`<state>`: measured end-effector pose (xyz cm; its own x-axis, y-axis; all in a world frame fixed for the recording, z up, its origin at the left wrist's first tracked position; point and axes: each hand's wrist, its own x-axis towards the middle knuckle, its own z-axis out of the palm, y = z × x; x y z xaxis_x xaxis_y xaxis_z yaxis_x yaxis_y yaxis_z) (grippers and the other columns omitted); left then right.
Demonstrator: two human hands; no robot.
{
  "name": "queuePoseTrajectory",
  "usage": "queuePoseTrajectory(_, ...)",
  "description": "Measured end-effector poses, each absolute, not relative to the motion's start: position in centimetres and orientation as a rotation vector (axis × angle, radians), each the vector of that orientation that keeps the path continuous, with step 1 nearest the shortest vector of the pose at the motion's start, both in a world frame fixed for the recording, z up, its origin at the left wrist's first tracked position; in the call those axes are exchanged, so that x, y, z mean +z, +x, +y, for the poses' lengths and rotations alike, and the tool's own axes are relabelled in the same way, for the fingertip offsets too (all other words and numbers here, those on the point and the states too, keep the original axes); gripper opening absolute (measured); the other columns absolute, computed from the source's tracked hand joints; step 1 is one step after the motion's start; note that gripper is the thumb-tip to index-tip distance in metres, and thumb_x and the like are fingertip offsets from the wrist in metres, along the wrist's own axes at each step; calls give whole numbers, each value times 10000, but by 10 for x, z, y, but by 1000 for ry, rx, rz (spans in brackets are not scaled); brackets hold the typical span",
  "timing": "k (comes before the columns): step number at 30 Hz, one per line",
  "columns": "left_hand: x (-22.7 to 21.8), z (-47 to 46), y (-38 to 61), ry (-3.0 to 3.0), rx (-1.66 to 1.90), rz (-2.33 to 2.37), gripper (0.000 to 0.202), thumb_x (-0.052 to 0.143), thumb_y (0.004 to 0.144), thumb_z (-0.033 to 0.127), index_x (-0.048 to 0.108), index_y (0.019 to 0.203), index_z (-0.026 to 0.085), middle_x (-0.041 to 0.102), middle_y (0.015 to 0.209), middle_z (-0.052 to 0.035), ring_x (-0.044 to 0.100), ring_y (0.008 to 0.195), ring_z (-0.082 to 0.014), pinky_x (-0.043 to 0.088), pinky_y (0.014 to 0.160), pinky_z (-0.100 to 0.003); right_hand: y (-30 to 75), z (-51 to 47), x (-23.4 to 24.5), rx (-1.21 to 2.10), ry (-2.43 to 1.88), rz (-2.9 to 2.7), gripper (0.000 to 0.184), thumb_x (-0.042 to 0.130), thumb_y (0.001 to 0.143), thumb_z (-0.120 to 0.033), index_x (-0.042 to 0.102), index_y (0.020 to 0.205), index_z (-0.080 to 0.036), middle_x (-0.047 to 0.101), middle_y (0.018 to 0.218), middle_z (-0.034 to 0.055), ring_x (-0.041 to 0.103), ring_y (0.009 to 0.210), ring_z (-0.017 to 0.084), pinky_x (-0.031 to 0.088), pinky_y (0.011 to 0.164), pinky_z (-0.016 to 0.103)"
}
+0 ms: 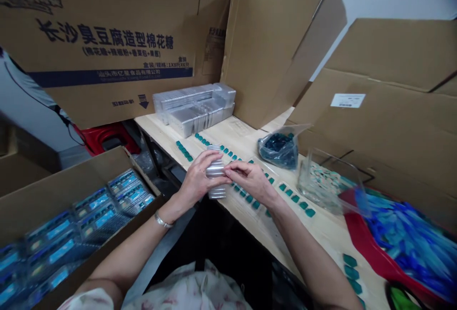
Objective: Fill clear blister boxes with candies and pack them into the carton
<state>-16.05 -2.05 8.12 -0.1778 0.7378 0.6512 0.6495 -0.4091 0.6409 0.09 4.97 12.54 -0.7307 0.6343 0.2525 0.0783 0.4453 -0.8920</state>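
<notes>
Nearest the body, a patterned garment (189,288) covers the person's front, and a silver bracelet (163,220) circles the left wrist. The left hand (198,176) is closed around a stack of clear plastic cases (215,172), fingers over the far part, thumb across its face. The right hand (252,181) meets the right side of the stack, thumb and fingertips pinched together; whether a case is caught between them cannot be told. The stack is raised over the near edge of the counter (332,234).

To the left, an open carton (71,181) contains rows of clear packages (103,215) with blue printing, too blurred to read. At the lower right, a short column of teal-green pieces (350,272) lies on the counter beside a red tray (367,248) heaped with blue, elongated pieces (407,238).

Beyond the hands, small green pieces (295,198) lie in several lines along the counter. Past them, to the right, are a clear bin (303,181) of small pale and teal bits and an open plastic bag (278,150) of dark teal pieces. Clear plastic boxes (196,110) are stacked at the far left end. A red stool (117,138) stands on the floor further left.

At the back rise a printed carton (124,91) with a dark blue band, a plain cardboard panel (274,43) and, to the right, a carton bearing a white label (348,100).
</notes>
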Motion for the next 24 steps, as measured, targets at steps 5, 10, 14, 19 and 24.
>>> queuePoseTrajectory(5, 79, -21, -162, 1982, 1647, 1663, 575, 758, 641, 432, 597, 1152, 222, 562, 1213, -101, 543, 1139, -248, 427, 995, -445, 3, 48, 124, 1259, -582, -2172, 208, 603, 802, -350, 701, 839, -171, 698, 846, 34, 635, 755, 140, 505, 703, 249)
queuePoseTrajectory(10, 80, -23, -161, 1944, 1650, 1654, 555, 759, 644, 427, 615, 1132, 207, 577, 1197, -111, 545, 1133, -248, 431, 989, -432, 0, 46, 120, 1236, -604, -2118, 187, 606, 784, -340, 686, 800, -171, 694, 815, 32, 631, 707, 136, 502, 657, 242)
queuePoseTrajectory(14, 84, -23, -165, 1869, 1658, 1645, 462, 732, 686, 407, 637, 1084, 192, 603, 1152, -104, 551, 1118, -228, 431, 989, -399, -1, 47, 112, 1368, -678, -1946, 209, 625, 769, -364, 668, 812, -164, 668, 703, 15, 612, 620, 128, 501, 623, 251)
queuePoseTrajectory(19, 85, -25, -181, 1765, 1673, 1735, 407, 707, 716, 380, 646, 1059, 171, 616, 1130, -97, 566, 1082, -210, 420, 992, -374, 4, 74, 103, 1491, -675, -1600, 194, 676, 728, -351, 652, 749, -159, 631, 665, -1, 557, 576, 95, 473, 592, 229)
queuePoseTrajectory(24, 81, -28, -196, 1656, 1709, 1855, 390, 691, 723, 405, 647, 1043, 186, 618, 1129, -74, 559, 1086, -205, 408, 1002, -377, 8, 136, 107, 1538, -618, -1249, 142, 690, 679, -283, 626, 717, -162, 609, 696, -7, 550, 606, 83, 479, 602, 206)
